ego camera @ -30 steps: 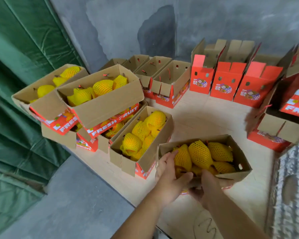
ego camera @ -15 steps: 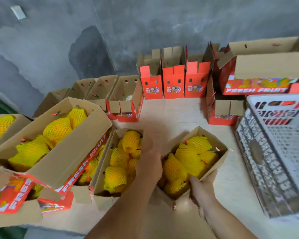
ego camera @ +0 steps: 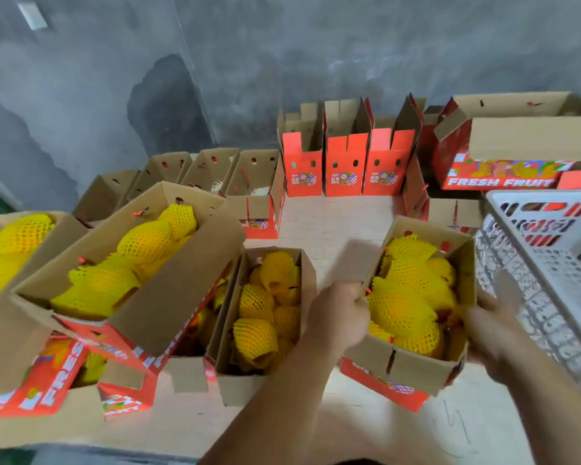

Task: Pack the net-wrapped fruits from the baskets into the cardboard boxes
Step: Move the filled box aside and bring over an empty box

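A cardboard box (ego camera: pixel 405 365) filled with yellow net-wrapped fruits (ego camera: pixel 403 307) sits on the wooden table between my hands. My left hand (ego camera: pixel 337 315) grips the box's left wall at its rim. My right hand (ego camera: pixel 490 325), blurred, holds the box's right side near the front corner. A second filled box (ego camera: pixel 307 273) stands just left of it, touching my left wrist. More filled boxes (ego camera: pixel 168 297) are stacked at the left.
A white plastic basket (ego camera: pixel 547 263) stands close on the right of the held box. Several unfilled cardboard boxes (ego camera: pixel 259 182) line the back left, and upright red boxes (ego camera: pixel 346 169) stand at the wall. A long "FRESH FRUIT" box (ego camera: pixel 503 176) sits back right.
The view swung right and down. The held box has shifted right, away from the neighbouring filled box and toward the white basket. My hands now hold its two sides.
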The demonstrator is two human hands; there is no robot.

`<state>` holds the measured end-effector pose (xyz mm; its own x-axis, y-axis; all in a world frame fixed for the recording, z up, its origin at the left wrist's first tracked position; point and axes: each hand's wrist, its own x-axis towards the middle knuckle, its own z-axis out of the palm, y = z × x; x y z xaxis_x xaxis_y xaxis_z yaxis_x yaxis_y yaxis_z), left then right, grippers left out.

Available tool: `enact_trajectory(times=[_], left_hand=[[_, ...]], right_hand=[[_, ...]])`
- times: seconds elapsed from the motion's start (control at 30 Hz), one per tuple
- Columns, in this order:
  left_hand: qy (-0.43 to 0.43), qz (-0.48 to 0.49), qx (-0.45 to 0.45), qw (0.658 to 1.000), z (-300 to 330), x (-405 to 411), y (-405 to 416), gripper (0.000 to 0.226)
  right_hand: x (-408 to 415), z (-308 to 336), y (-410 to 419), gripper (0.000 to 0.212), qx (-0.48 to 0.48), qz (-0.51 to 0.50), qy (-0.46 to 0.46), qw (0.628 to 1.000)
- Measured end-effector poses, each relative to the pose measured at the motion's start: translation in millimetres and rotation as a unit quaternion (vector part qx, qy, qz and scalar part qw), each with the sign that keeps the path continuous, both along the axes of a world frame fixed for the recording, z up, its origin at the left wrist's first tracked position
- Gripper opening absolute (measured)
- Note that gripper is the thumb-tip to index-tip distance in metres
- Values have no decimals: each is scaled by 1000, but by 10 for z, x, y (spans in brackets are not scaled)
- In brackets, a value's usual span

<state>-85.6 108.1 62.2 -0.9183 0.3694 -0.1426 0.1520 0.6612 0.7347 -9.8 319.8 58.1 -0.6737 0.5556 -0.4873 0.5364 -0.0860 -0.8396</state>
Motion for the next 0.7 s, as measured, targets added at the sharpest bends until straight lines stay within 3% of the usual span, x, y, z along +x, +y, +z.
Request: enact_trajectory(times=[0.17, 0.27, 0.33, 0.47, 0.57, 0.7], left_hand=[[78, 19, 44, 996, 867, 155, -570, 20], [199, 66, 18, 978, 1244, 313, -1037, 17], [235, 101, -12, 967, 1386, 396, -1323, 17], [155, 202, -46, 966, 1289, 290, -1705, 28], [100, 235, -91, 962, 1031, 198, -1891, 19], [144, 284, 8, 948, 840, 278, -1926, 36]], right_hand=[[-231, 876, -147, 66, 78, 122, 60, 988], [-348, 1240, -489, 60, 75, 202, 114, 970], [-468, 1321, -770, 58, 63, 244, 140, 957], [-759, 1149, -1487, 52, 16, 291, 112, 950], [-817, 934, -1906, 48, 41, 310, 113, 943], [-785, 835, -1976, 57, 81, 346, 144, 924]])
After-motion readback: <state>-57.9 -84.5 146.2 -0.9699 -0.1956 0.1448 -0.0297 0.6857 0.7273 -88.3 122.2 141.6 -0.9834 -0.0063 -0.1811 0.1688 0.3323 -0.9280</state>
